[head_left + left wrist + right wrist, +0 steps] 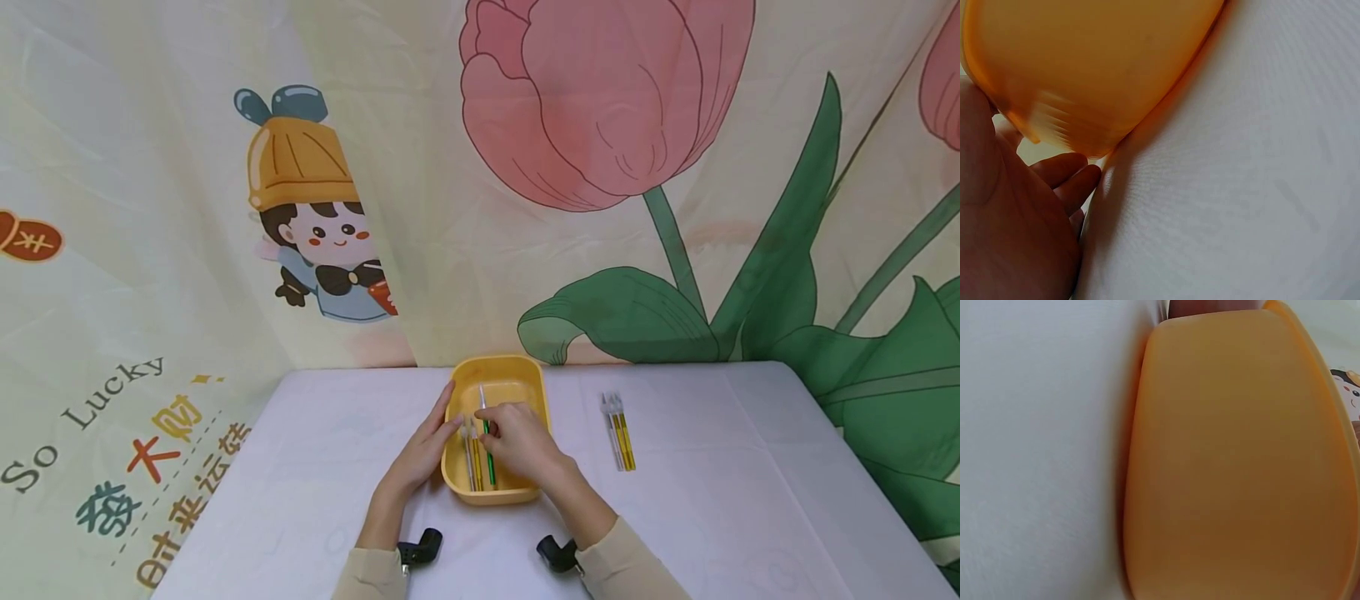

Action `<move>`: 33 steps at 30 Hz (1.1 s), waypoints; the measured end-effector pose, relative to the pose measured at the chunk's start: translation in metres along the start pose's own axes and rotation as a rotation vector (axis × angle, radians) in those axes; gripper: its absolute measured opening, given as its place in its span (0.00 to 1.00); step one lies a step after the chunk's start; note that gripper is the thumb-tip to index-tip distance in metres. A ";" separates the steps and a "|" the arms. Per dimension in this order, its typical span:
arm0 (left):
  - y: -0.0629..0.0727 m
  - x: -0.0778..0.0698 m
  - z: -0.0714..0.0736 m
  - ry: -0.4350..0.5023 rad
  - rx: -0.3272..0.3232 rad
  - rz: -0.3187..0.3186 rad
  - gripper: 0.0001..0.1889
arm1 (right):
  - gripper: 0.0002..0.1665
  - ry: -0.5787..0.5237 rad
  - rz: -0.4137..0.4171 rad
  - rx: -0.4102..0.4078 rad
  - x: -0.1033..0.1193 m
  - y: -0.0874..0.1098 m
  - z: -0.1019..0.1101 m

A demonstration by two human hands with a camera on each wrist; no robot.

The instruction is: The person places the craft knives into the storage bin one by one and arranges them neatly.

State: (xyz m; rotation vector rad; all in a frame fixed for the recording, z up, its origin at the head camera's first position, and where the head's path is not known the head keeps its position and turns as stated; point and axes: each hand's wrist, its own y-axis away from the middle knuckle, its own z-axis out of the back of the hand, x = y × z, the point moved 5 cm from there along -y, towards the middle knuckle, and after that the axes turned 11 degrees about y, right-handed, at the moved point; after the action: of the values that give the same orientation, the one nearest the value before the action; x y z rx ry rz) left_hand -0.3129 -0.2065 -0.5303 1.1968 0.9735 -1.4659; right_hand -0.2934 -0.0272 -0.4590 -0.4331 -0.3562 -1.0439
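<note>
A yellow plastic tray (454,467) stands at the back middle of the white table. My left hand (422,446) holds its left side, thumb at the rim; in the left wrist view the fingers (1079,187) lie along the outer wall. Over the tray, my right hand (521,437) pinches a slim green pen (491,471) with a pale upper end, slanting inside the tray. The fingertips partly cover this pen's middle. Left of it, several slim yellow and silver pens (474,467) lie side by side in the tray. The tray's wall fills most of the right wrist view.
To the tray's right, several yellow and silver pens with clear tops (618,433) lie in a bundle on the white tablecloth (735,500). A printed cloth backdrop (420,167) hangs right behind the table's back edge. Black wrist cameras (557,554) sit by both sleeves.
</note>
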 end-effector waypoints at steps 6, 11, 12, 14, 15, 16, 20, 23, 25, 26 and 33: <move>0.000 0.000 0.000 -0.007 -0.003 -0.008 0.35 | 0.19 0.003 0.017 -0.003 0.000 -0.002 -0.003; 0.000 0.001 0.000 -0.003 -0.006 -0.008 0.35 | 0.19 0.005 0.005 0.015 -0.001 -0.003 -0.007; 0.000 0.001 0.000 -0.004 -0.005 -0.010 0.35 | 0.19 0.007 0.003 0.016 -0.001 -0.004 -0.007; 0.000 0.001 0.000 -0.005 -0.001 -0.009 0.35 | 0.19 0.010 0.001 0.020 -0.002 -0.004 -0.008; 0.000 0.001 0.000 -0.004 -0.001 -0.008 0.35 | 0.19 0.010 0.000 0.022 -0.002 -0.004 -0.009; 0.000 0.001 0.000 -0.003 0.000 -0.007 0.35 | 0.19 0.009 -0.001 0.024 -0.003 -0.004 -0.010; 0.000 0.001 0.000 0.007 0.004 -0.004 0.35 | 0.19 0.006 -0.011 0.032 -0.004 -0.005 -0.012; 0.000 0.000 0.000 0.014 0.006 -0.005 0.34 | 0.19 0.003 -0.020 0.035 -0.004 -0.005 -0.013; 0.001 -0.001 0.000 0.014 0.005 -0.002 0.34 | 0.19 0.000 -0.023 0.039 -0.005 -0.005 -0.015; 0.001 -0.001 0.000 0.013 0.003 -0.001 0.34 | 0.19 0.000 -0.022 0.040 -0.005 -0.005 -0.015; 0.001 -0.001 0.000 0.006 0.001 -0.004 0.34 | 0.19 -0.003 -0.015 0.050 -0.006 -0.005 -0.019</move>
State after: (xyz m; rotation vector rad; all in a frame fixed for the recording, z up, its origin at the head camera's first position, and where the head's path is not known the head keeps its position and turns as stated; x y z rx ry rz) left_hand -0.3118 -0.2067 -0.5297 1.2013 0.9800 -1.4662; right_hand -0.2987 -0.0343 -0.4770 -0.3875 -0.3882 -1.0466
